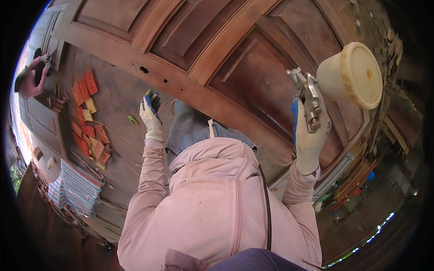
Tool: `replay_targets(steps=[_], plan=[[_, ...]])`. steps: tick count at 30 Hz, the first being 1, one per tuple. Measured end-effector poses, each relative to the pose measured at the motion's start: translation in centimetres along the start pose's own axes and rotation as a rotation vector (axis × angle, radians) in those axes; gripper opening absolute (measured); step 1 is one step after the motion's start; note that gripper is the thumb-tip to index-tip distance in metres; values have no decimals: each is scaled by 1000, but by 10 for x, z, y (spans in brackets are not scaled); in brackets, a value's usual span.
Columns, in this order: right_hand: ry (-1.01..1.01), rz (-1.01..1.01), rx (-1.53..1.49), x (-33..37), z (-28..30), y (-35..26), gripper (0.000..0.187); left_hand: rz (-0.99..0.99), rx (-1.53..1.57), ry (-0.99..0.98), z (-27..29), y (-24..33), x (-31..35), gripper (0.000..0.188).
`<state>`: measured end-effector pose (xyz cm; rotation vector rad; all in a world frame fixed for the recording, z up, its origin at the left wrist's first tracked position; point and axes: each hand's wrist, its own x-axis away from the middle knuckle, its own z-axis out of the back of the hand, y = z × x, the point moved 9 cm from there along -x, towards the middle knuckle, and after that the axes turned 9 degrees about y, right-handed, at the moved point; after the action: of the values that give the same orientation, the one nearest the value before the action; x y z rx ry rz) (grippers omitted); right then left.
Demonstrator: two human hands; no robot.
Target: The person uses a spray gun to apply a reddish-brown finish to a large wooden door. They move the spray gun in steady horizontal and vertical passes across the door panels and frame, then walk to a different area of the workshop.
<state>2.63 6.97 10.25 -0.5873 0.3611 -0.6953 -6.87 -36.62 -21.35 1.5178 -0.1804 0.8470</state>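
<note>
A silver spray gun [311,101] with a large whitish paint cup [328,76] and round lid is gripped in my right hand [312,144], which wears a white glove with blue coating. The gun hangs over a brown panelled wooden door [194,86], above one of its recessed panels. My left hand [151,113], in the same kind of glove, is raised beside the door's near edge. Its fingers are loosely bent and apart, with nothing visible in them. Two dark holes show in the door's frame close by.
Red and yellowish wood blocks [85,88] lie on the floor at left, with a thin hose [115,133] near them. A striped cloth [79,185] drapes at lower left. Another person [36,77] works at far left beside a dark door [43,119]. Wood strips [355,185] lie at right.
</note>
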Motion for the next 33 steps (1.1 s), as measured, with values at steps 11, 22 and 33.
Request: replay_targets(steps=[11, 22, 33], plan=[[-153, -191, 133, 50, -40, -50, 45, -661, -287, -73, -127, 146, -87, 39], [116, -523, 202, 59, -110, -102, 46, -1280, -867, -6, -239, 229, -224, 43], [313, -549, 260, 27, -134, -117, 45, -1435, -957, -18, -247, 230, -214, 34]])
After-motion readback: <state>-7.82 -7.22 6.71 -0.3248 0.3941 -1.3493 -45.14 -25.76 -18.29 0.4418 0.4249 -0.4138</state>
